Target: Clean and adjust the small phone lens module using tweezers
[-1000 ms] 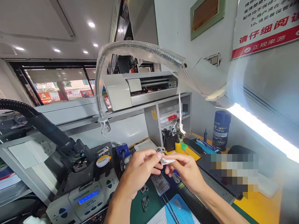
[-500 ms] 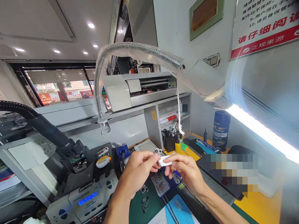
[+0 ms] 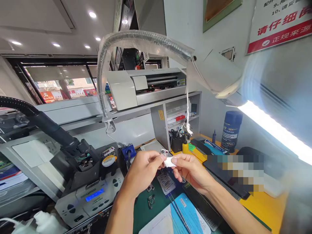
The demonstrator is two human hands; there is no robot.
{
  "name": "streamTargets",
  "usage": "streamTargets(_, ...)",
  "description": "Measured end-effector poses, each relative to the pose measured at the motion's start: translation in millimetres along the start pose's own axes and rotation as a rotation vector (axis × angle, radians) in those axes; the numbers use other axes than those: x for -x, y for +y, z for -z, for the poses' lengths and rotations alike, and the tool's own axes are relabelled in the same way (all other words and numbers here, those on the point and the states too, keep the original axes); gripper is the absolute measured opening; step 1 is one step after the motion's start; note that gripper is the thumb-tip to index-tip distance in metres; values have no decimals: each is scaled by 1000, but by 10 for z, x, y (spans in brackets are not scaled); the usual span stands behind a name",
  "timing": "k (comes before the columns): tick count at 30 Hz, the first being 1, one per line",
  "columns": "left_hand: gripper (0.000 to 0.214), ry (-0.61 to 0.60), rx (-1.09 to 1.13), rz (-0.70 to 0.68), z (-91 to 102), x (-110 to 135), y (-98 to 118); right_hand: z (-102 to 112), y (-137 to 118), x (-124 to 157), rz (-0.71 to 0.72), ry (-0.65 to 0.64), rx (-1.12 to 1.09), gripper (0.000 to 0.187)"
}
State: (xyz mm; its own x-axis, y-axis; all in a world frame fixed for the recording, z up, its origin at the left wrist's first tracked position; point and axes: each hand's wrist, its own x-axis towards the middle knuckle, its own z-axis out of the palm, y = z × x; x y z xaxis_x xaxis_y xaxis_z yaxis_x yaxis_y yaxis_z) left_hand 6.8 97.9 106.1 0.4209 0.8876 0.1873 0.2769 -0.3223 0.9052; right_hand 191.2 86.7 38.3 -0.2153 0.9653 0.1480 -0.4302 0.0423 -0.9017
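My left hand (image 3: 142,172) is closed in a pinch on a small phone camera module (image 3: 164,151), whose shiny lenses rise above the fingertips. Between the two hands is a small folded white wipe (image 3: 169,162), pinched by the thumb and fingers of my right hand (image 3: 192,169). The wipe lies against the left fingertips, just below the lenses. Beneath, on the green mat (image 3: 141,216), sits a dark camera part (image 3: 151,201), with another one partly hidden by my left wrist. Tweezers (image 3: 179,213) rest over a blue and white sheet (image 3: 192,213).
A lamp with a bright tube (image 3: 275,131) slants across the right. At left stands a grey station with a blue display (image 3: 95,195), and white bottles (image 3: 46,223) in front of it. A yellow bottle (image 3: 185,148) and a blue canister (image 3: 231,131) stand behind my hands.
The right fingers have turned from lying over the wipe to pinching its right end, thumb on top. The view has tilted down slightly. My left hand keeps its hold on the camera module.
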Motion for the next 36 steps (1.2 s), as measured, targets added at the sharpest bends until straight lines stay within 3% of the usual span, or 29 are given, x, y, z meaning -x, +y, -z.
streamTargets(3,29,51,12,18,65,44,38,100,-49,-3,-67,-22,123,31)
streamTargets(7,25,170,40,30,174,125,69,199,-40,69,-250,-241,795,37)
streamTargets(10,26,278,93,62,182,200,6,143,24,168,-184,-323,1299,40)
streamTargets(13,30,380,147,112,98,312,-145,19,100,248,-144,-293,1489,37)
streamTargets(19,34,525,391,121,-155,661,-566,-107,305,274,-145,-272,1413,30)
streamTargets(23,27,520,512,84,-232,841,-749,-83,353,208,-155,-213,1291,24)
streamTargets(27,26,539,511,56,-264,920,-757,-43,215,134,-202,-265,1046,5)
streamTargets(32,26,576,507,42,-317,940,-693,-92,59,132,-210,-293,466,21)
streamTargets(36,28,577,451,31,-318,957,-690,-120,64,159,-115,-275,542,31)
